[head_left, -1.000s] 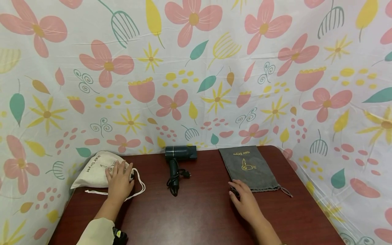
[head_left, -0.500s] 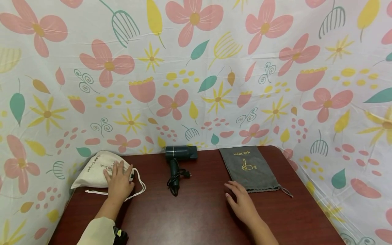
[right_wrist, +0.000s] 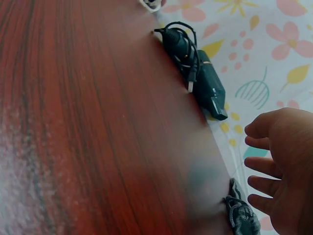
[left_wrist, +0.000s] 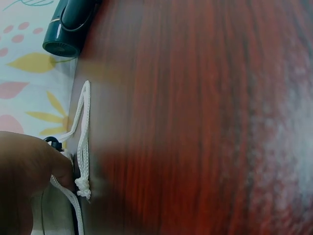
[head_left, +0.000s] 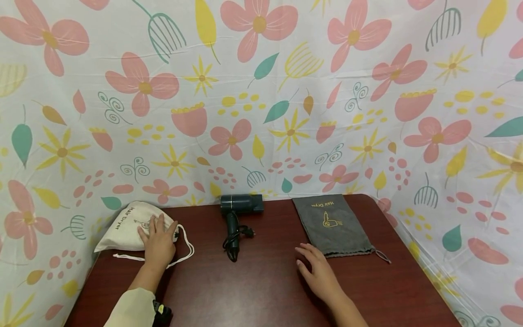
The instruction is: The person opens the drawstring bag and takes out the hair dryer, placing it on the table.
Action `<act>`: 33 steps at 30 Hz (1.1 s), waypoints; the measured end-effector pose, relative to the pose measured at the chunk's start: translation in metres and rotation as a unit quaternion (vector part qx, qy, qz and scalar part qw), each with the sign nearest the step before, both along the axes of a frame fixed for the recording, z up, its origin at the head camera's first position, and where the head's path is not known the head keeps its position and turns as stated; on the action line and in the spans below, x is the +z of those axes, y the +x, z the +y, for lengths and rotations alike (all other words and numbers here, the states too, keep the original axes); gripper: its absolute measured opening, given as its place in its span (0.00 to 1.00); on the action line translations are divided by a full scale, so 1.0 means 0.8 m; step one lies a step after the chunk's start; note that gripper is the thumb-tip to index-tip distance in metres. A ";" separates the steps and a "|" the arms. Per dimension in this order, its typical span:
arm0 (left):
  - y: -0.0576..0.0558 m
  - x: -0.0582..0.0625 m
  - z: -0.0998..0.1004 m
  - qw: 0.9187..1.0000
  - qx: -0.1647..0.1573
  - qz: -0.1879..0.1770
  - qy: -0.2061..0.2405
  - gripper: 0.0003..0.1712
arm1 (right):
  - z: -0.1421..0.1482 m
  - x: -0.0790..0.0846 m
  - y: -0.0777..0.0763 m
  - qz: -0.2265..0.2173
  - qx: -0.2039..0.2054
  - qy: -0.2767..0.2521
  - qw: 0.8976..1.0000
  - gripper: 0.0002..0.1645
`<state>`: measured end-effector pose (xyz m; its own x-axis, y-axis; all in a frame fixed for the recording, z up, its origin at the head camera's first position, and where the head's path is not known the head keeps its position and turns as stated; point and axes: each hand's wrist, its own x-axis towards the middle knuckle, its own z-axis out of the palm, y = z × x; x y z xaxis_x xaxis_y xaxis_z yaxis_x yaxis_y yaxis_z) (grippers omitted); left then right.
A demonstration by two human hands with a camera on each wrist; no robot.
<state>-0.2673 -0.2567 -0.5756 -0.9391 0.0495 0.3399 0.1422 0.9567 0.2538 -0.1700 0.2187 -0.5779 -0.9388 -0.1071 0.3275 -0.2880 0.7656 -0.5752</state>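
L hand (head_left: 159, 245): fingers spread, palm down on the white bag (head_left: 128, 229), back L of the table (head_left: 245, 295); no grasp seen. Contact prob. serves to steady the bag, which bulges; contents n/v. Its drawstring (left_wrist: 84, 147) hangs loose beside the thumb.

R hand (head_left: 318, 272): released, holds nothing; fingers loosely extended, just short of the near edge of the grey bag (head_left: 335, 227). Table contact: can't tell.

Hair dryer (head_left: 232, 222): between the bags, untouched, on its side; barrel along the back edge, nozzle to R, handle toward the person. Cord (head_left: 245, 230) is bundled at the handle, prob. to limit tangling. Grey bag lies flat, print up, gathered end toward the person, apparently for easy access.
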 end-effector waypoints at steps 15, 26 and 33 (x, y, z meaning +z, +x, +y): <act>0.001 0.000 -0.003 1.000 0.002 -0.011 0.002 0.32 | -0.010 0.004 0.001 -0.002 0.015 -0.006 1.000 0.21; 0.008 -0.003 -0.005 1.000 -0.013 0.024 0.012 0.29 | -0.012 0.006 0.000 -0.034 0.019 -0.006 0.999 0.22; 0.014 -0.005 -0.006 0.998 -0.024 0.053 0.008 0.31 | -0.015 0.008 -0.002 -0.030 0.018 -0.006 0.999 0.22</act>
<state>-0.2564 -0.2614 -0.5794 -0.8946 0.0863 0.4384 0.2139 0.9441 0.2507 -0.1713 0.2069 -0.5716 -0.9524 -0.1381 0.2717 -0.2800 0.7483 -0.6014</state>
